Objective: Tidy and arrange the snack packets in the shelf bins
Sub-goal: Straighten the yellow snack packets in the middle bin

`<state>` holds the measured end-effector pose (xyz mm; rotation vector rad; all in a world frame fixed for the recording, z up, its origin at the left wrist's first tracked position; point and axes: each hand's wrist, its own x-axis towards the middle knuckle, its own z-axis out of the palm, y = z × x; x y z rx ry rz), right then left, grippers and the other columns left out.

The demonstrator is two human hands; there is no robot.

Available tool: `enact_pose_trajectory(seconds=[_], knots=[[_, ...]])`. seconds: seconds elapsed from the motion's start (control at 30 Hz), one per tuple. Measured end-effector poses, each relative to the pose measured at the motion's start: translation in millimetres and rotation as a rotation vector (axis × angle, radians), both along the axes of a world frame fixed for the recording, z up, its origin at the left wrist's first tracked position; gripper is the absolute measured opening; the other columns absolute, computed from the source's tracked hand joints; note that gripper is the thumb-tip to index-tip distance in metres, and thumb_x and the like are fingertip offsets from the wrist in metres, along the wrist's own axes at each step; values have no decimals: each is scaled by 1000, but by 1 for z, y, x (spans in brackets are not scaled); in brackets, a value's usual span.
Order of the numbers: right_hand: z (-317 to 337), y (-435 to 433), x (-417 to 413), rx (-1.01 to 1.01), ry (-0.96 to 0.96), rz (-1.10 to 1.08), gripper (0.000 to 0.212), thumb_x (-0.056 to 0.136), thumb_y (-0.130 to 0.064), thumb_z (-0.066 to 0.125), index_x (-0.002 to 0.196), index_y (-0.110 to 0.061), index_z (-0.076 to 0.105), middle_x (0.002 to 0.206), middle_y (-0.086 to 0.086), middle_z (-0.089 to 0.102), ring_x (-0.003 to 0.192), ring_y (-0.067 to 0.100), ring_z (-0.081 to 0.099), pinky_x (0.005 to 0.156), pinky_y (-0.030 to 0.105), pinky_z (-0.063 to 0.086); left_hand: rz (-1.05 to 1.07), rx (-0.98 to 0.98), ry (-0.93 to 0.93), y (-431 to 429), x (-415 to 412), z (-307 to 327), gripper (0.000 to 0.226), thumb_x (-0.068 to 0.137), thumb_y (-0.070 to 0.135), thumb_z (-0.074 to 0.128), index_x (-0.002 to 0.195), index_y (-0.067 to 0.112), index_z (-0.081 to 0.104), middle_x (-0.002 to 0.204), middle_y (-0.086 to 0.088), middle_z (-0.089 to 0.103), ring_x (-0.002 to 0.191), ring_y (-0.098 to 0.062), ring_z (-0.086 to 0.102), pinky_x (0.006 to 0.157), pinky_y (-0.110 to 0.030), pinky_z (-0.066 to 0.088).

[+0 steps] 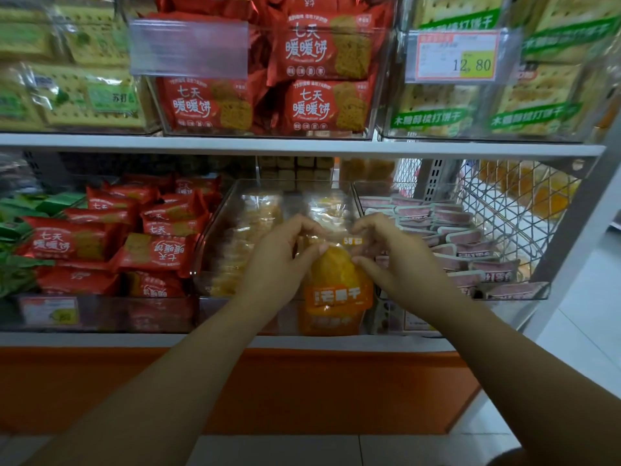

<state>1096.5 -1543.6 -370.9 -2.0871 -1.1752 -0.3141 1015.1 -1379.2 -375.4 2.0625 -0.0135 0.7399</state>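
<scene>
Orange film, glossy below and clear above: that is the orange packet [336, 287]. It stands upright at the front right of the middle bin [218, 223], with its long axis running top to bottom and its foot behind the bin's front wall.

Your left hand [279, 260] and right hand [393, 253] meet it from either side at the same height, so neither is the nearer. Each pinches the clear top strip between thumb and curled fingers [316, 247]. The bulk of the packet hangs below your grip, and I judge any straightening will pivot from that top edge.

The film looks thin and crinkly (likely to slide if you pinch lightly), and the fruit inside makes a soft, lumpy bulge.

Behind it in the middle bin lie pale packets [255, 216], clear-wrapped and loosely stacked. Left of the bin are flat, shiny red packets [100, 240]. Right of it are slim pink packets [470, 237] in overlapping rows.
</scene>
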Motion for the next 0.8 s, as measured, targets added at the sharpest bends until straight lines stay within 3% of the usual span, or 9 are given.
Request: enact_pose_trajectory(seconds=[0.07,0.13,0.2,0.33,0.47,0.53,0.63,0.7,0.8], knots=[[6,0,-4,116,-59,-11,40,81,-9,68,94,-36,41,79,-22,54,81,9,63,68,21,47,21,11,-76,-1,-4,7,23,86,15,64,84,37,58,88,6,65,83,-12,60,72,-31,53],[10,0,-6,190,-81,-15,43,81,-9,68,85,-39,37,79,-20,56,80,9,62,68,17,45,37,39,-117,-3,-7,13,17,86,16,64,87,32,60,89,0,65,85,-15,60,73,-36,53],[7,0,-5,139,-62,-20,43,81,-10,68,84,-39,36,79,-11,62,79,11,64,66,22,48,45,75,-100,-3,-7,9,22,85,16,65,85,37,59,87,6,63,83,-10,59,72,-31,52],[-8,-2,0,-249,-61,-20,30,82,-17,66,99,-32,45,83,0,63,80,16,59,65,26,40,25,302,106,3,-1,-16,23,84,17,67,83,36,54,89,11,54,79,-1,53,70,-23,43],[-14,-1,-3,-267,-234,16,40,80,-18,68,117,-28,58,92,-7,66,85,8,51,87,27,30,-29,388,219,4,0,-23,17,89,15,60,103,23,55,125,10,43,113,-7,45,89,-11,34],[-17,-2,-2,-252,-335,-20,31,76,-17,66,105,-28,67,86,-7,71,78,14,60,89,35,37,-77,422,372,1,-2,-27,42,94,23,53,133,27,39,152,6,19,136,-12,27,106,-22,28],[-25,-3,1,-319,-413,-103,17,75,-19,59,78,-29,71,65,-7,66,69,18,62,92,36,38,-121,505,619,-7,-8,-32,69,98,35,42,148,34,-5,155,6,-22,145,-21,7,112,-37,22],[-33,1,-1,-464,-418,-124,19,66,-15,74,75,-32,71,63,-7,64,73,19,60,93,37,39,-115,624,659,-9,-11,-34,73,98,37,42,149,28,-10,152,4,-30,145,-23,4,111,-36,22],[-34,1,-6,-578,-395,-101,31,56,-15,85,77,-32,70,67,-6,65,79,18,61,95,47,42,-118,685,673,-4,-13,-34,75,96,41,43,149,26,-8,155,4,-25,145,-22,3,112,-36,22]])
